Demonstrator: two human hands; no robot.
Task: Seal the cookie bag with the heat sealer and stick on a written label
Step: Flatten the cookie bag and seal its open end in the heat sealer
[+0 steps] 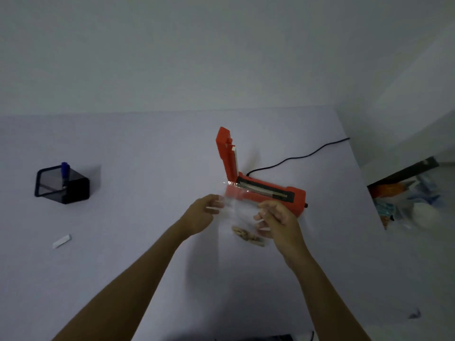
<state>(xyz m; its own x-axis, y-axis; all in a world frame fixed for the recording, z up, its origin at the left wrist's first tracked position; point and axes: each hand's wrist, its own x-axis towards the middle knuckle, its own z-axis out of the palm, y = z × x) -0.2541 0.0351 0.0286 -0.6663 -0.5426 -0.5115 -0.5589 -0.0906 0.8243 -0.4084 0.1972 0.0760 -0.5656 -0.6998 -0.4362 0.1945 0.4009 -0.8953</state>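
A clear plastic cookie bag [240, 212] with brown cookies [247, 237] at its bottom hangs in front of the orange heat sealer [268, 190]. My left hand [203, 214] pinches the bag's left edge and my right hand [277, 221] grips its right side. The bag's top edge lies at the near left end of the sealer's sealing strip. The sealer's lid [226, 151] stands raised. A small white label [61, 241] lies on the table at the left. A blue pen [65, 172] stands in a black mesh holder [62, 184].
The sealer's black cord [295, 158] runs back right across the white table [147, 143]. A cluttered shelf or bin with packets [406, 195] sits beyond the table's right edge. A small dark scrap [414, 315] lies at the near right.
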